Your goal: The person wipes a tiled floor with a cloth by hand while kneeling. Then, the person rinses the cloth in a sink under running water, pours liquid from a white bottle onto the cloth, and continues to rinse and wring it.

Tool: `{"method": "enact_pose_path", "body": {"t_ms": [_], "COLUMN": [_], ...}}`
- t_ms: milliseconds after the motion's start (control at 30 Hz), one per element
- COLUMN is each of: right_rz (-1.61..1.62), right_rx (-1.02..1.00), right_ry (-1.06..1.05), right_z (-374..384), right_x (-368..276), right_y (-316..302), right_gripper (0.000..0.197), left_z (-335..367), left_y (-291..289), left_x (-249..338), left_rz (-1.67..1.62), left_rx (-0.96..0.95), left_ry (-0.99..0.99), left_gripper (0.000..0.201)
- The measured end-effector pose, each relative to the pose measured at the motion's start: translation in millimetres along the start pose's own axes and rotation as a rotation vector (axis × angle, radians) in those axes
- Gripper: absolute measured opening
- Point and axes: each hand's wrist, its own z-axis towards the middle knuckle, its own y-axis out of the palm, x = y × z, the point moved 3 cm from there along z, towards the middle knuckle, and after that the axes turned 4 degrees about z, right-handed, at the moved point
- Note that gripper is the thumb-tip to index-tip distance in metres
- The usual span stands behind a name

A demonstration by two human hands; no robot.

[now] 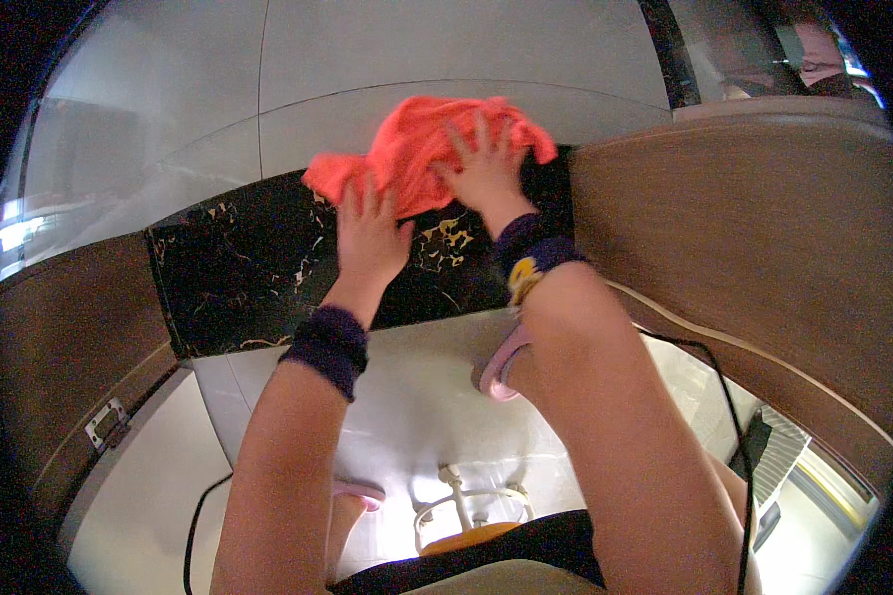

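A coral-red cloth [407,149] lies bunched across the far edge of a black marble ledge [258,273] with gold and white veins, up against the grey tiled wall. My right hand [486,176] rests on the cloth's right part, fingers spread flat. At the cloth's lower left edge is my left hand [372,238], its fingers stretched out with the tips touching the fabric. Neither hand is closed round it. Each wrist wears a dark band; a yellow mark shows on the right one.
Brown wood-look panels [744,208] flank the ledge on both sides. Below are the pale floor, pink slippers [506,367] on my feet and a white pipe fitting [453,486]. A black cable [729,397] hangs at right; a metal bracket [106,424] sits at left.
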Motion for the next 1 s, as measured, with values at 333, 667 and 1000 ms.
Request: {"method": "enact_pose_path", "body": {"t_ms": [333, 667, 1000], "right_rz": [0.167, 0.053, 0.139], "right_rx": [-0.045, -0.211, -0.370], "right_ry": [0.479, 0.595, 0.042], "right_z": [-107, -219, -357], "right_x": [66, -56, -238], "right_y": [28, 59, 99], "right_gripper": [0.079, 0.083, 0.067], "left_z": [-15, -119, -315], "left_y": [6, -4, -5], "left_x": [74, 11, -109], "left_rz": [0.037, -0.081, -0.084], "left_rx": [-0.228, -0.228, -0.217], "left_ry": [0.330, 0.320, 0.062], "left_gripper": [0.064, 0.066, 0.046]}}
